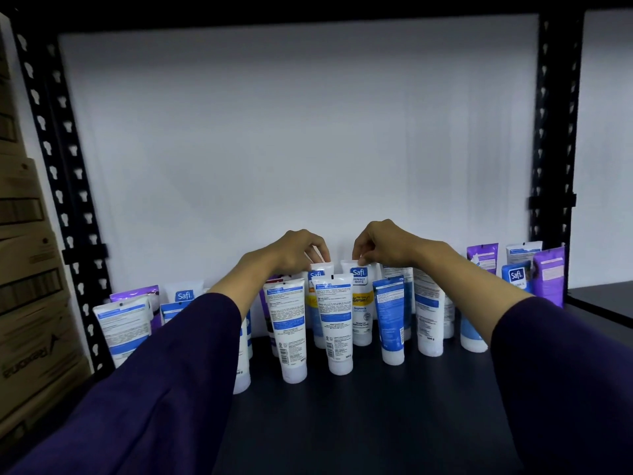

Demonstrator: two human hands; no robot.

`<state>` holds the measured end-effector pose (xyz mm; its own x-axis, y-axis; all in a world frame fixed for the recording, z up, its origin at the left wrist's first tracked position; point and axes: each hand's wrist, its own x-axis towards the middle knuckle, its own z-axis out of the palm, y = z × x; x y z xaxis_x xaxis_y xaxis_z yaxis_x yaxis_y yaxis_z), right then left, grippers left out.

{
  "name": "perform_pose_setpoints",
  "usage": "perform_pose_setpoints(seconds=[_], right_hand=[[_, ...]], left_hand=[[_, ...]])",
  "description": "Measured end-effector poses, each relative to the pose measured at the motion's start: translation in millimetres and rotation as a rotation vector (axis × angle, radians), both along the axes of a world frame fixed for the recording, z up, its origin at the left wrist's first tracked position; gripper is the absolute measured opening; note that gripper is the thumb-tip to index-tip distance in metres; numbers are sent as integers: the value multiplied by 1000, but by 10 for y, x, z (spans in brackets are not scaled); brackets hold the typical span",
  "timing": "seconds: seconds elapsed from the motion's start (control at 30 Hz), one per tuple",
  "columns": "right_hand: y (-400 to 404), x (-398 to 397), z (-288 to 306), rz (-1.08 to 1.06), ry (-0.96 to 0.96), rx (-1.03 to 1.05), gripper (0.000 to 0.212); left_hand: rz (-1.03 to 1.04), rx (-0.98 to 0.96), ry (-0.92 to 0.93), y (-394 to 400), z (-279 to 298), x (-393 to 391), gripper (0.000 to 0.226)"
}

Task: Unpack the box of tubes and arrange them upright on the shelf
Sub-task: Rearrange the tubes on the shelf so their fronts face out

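Several white, blue and purple tubes stand cap-down on the dark shelf (376,413), in a loose row from left to right. My left hand (301,250) pinches the top seam of a white tube with a yellow band (313,299) in the back row. My right hand (380,243) pinches the top seam of the neighbouring white tube with a yellow label (361,303). Both held tubes stand upright behind two white tubes showing their printed backs (293,330) (337,323). No box is in view.
Black perforated uprights (65,214) (551,138) frame the shelf, with a white wall behind. Stacked cardboard cartons (27,286) stand at the left. Purple tubes (548,275) lean at the far right end. The dark upper shelf edge runs across the top.
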<state>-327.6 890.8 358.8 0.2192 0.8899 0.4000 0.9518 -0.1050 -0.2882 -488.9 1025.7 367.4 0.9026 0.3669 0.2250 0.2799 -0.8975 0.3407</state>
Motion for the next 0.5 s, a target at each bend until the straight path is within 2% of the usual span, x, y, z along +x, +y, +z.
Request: perform_pose_setpoints(seconds=[0.23, 0.5], right_hand=[[-30, -8, -8, 0, 8, 37, 20], [-579, 308, 216, -122, -20, 58, 19]], left_hand=[[-18, -20, -61, -98, 23, 56, 27], [-139, 25, -136, -463, 145, 441, 18]])
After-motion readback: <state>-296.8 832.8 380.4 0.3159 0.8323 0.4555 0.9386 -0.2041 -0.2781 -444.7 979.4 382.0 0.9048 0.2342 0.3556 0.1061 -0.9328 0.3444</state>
